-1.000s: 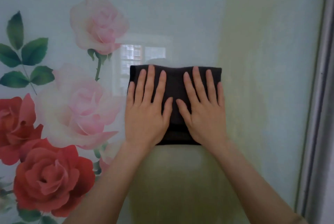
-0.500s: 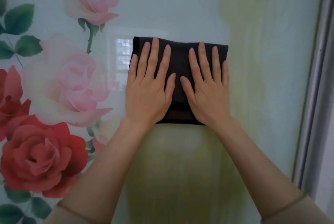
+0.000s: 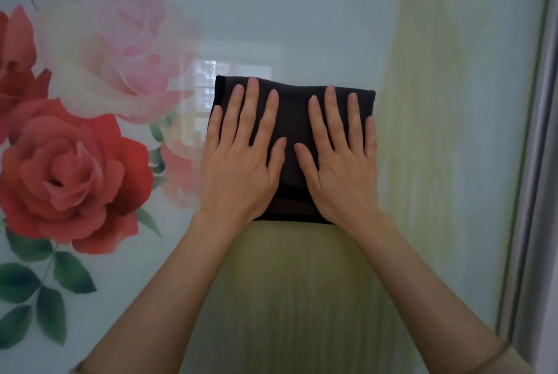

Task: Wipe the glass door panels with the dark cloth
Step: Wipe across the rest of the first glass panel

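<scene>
The folded dark cloth [image 3: 294, 114] is pressed flat against the glass door panel [image 3: 302, 26] at the centre of the frame. It is covered by the left hand [image 3: 238, 168] and the right hand [image 3: 341, 174], laid side by side with fingers straight and spread. This is judged to spread pressure evenly for wiping. The printed roses [image 3: 75, 174] are cut off at the left edge. The door frame [image 3: 540, 162] is blurred at the right. The cloth's lower corners are hidden beneath the palms.

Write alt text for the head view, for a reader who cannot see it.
A person's left hand and right hand press a folded dark cloth flat against a glass door panel. Red and pink roses cover its left side; a metal frame edges the right.
</scene>
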